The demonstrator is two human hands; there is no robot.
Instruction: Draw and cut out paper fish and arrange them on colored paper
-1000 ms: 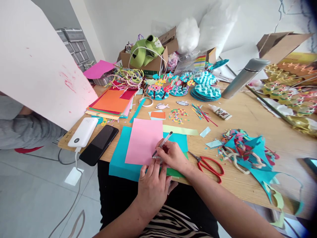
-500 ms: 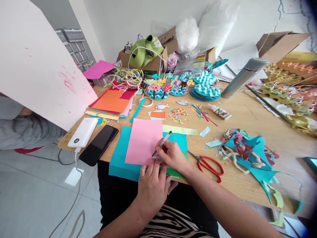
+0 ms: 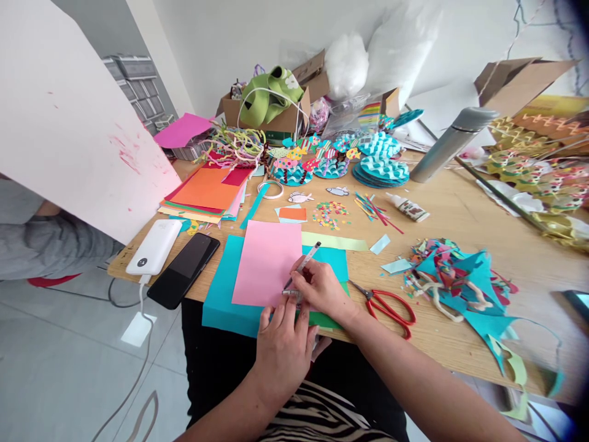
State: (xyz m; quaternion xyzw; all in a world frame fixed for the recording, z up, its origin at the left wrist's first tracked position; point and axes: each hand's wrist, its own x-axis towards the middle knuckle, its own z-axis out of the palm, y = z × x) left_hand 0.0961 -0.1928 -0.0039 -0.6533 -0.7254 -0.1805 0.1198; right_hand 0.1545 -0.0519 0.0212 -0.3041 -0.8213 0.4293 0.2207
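My right hand (image 3: 322, 288) grips a slim grey-white pen (image 3: 309, 256), its tip down near the lower right part of a pink sheet of paper (image 3: 267, 258). Beside it my left hand (image 3: 283, 334) lies with fingers stretched forward, pressing on the lower edge of the pink sheet. Under those fingertips pokes out a small pale piece with dark marks (image 3: 289, 293), mostly covered, so its kind is unclear. Beneath the pink sheet lies a larger blue sheet (image 3: 221, 301). Green paper (image 3: 324, 320) shows below my right wrist.
Red-handled scissors (image 3: 386, 307) lie right of my hands, with a heap of paper scraps (image 3: 460, 276) beyond. A black phone (image 3: 184, 270) and a white power bank (image 3: 154, 247) are at left. Behind stand a glue bottle (image 3: 408, 207) and a grey flask (image 3: 453, 144).
The pen and my right hand have shifted very slightly. My left hand stays in the same place on the paper.
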